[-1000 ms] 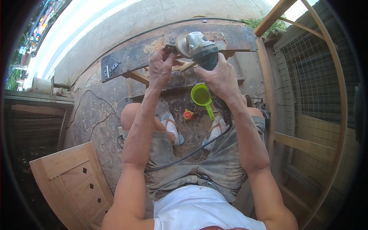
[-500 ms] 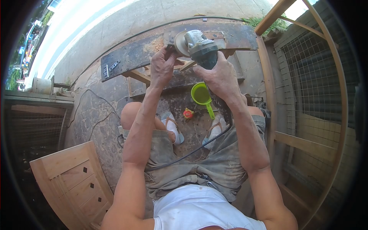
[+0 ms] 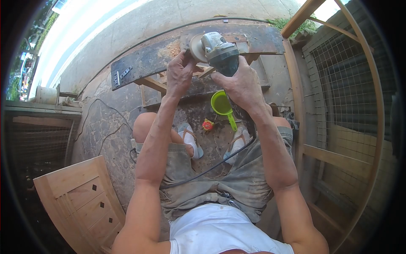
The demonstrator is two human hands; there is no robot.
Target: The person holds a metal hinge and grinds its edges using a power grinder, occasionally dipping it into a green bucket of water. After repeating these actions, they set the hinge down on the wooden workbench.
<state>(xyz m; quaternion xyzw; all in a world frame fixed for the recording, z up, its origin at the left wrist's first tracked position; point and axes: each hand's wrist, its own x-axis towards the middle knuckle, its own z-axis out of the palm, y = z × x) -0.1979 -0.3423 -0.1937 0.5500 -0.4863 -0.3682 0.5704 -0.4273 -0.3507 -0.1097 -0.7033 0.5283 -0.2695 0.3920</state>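
My right hand [image 3: 243, 84] is wrapped round the dark body of an angle grinder [image 3: 223, 53], whose grey head and round disc point up and left. Close beside the disc [image 3: 197, 48], my left hand [image 3: 179, 75] has its fingers pinched on a small dark piece, mostly hidden by the fingers. Both hands are above the near edge of a low, worn wooden bench [image 3: 148, 62]. A black cord [image 3: 211, 169] runs from the grinder across my lap.
A green dipper [image 3: 220, 103] and a small red and yellow object [image 3: 207, 125] lie between my feet. Metal pieces [image 3: 122, 75] rest on the bench's left end. A carved wooden panel [image 3: 80, 194] leans lower left; a wooden frame [image 3: 338, 161] stands right.
The grinder's head and disc have shifted very slightly left and up. My left hand has barely moved, and both hands keep their hold.
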